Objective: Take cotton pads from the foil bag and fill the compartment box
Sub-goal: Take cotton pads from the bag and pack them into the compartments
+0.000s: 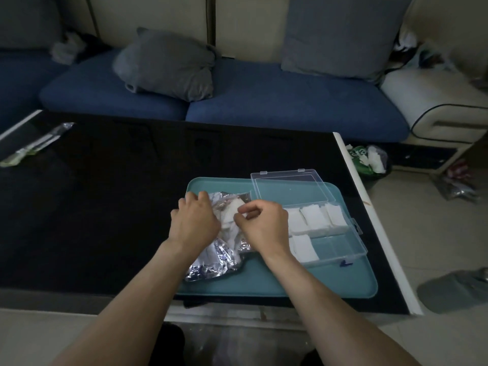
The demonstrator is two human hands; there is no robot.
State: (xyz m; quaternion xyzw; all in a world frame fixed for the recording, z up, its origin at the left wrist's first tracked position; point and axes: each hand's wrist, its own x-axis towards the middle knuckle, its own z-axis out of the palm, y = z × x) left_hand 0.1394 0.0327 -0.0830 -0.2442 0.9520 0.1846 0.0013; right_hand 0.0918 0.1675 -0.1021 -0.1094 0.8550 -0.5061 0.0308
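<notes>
A crinkled silver foil bag point(211, 262) lies on the left half of a teal tray point(290, 281), its mouth toward the far side with white cotton pads point(229, 215) showing inside. My left hand point(194, 220) presses down on the bag and holds its opening. My right hand point(264, 223) pinches a white pad at the bag's mouth. To the right sits a clear compartment box point(340, 247) with its lid point(287, 186) flipped back. Its far row holds stacks of pads point(314, 216), one near compartment holds a stack point(305, 247), and the near right compartments show bare.
The tray rests on a glossy black table with a white right edge point(369, 215). A long wrapped item point(34, 145) lies at the table's far left. A blue sofa with grey cushions point(169, 64) stands behind. A bin point(371, 161) and slippers point(454, 289) are on the floor at right.
</notes>
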